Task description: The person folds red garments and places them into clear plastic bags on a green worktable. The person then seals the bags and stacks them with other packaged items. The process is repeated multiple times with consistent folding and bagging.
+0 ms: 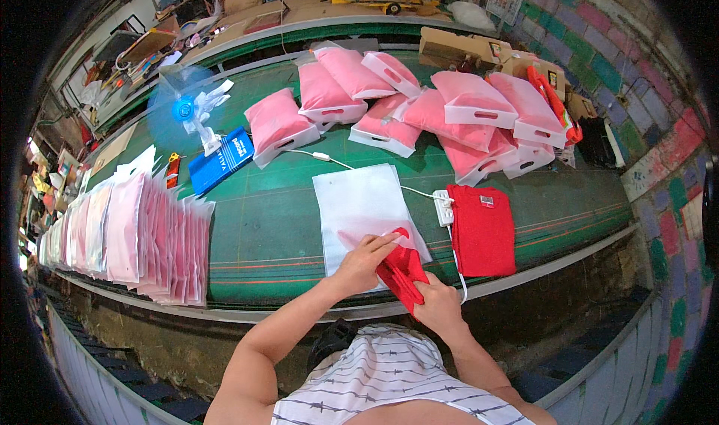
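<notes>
A folded red garment point(404, 277) is tilted at the near edge of the green table, between my hands. Its far end meets a translucent white plastic bag point(356, 193) lying flat, and a pinkish patch shows through the bag's film there. My left hand point(359, 265) is closed over the garment's left side, fingers pointing to the right near the bag's near end. Lower and to the right, my right hand point(440, 305) grips the garment's near end; its thumb and fingers wrap the cloth. Both palms are hidden.
Right of the bag are a white power strip point(443, 209) with a cable and another folded red garment point(483, 234). Filled pink bags point(341, 73) are heaped behind. A row of upright bagged items point(123, 230), a blue package point(222, 161) and a spinning fan point(183, 109) occupy the left.
</notes>
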A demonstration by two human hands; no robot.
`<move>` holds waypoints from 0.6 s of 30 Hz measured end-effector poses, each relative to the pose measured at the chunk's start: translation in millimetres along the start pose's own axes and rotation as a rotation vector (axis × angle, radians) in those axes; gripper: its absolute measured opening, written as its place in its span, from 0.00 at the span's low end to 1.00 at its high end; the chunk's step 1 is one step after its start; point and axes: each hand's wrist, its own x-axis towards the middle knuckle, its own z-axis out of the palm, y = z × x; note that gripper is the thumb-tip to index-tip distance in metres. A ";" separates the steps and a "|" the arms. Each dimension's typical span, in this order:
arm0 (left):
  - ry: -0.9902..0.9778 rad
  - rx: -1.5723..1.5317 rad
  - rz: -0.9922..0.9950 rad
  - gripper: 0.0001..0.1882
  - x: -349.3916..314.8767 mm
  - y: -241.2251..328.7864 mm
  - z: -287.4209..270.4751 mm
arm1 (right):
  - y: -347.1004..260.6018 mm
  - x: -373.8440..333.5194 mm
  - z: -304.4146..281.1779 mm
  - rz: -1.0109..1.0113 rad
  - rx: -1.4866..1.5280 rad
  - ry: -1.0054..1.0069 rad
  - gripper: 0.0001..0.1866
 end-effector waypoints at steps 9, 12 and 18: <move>0.094 0.029 0.044 0.45 -6.0 32.7 -10.1 | -7.7 60.3 43.0 -0.023 -0.194 -0.044 0.09; 0.078 0.046 0.112 0.44 -17.4 37.2 -7.6 | 23.0 79.9 94.6 -0.090 -0.556 -0.246 0.12; 0.065 0.140 0.117 0.41 -44.5 28.5 -3.8 | 50.0 68.4 149.6 -0.269 -0.494 -0.105 0.19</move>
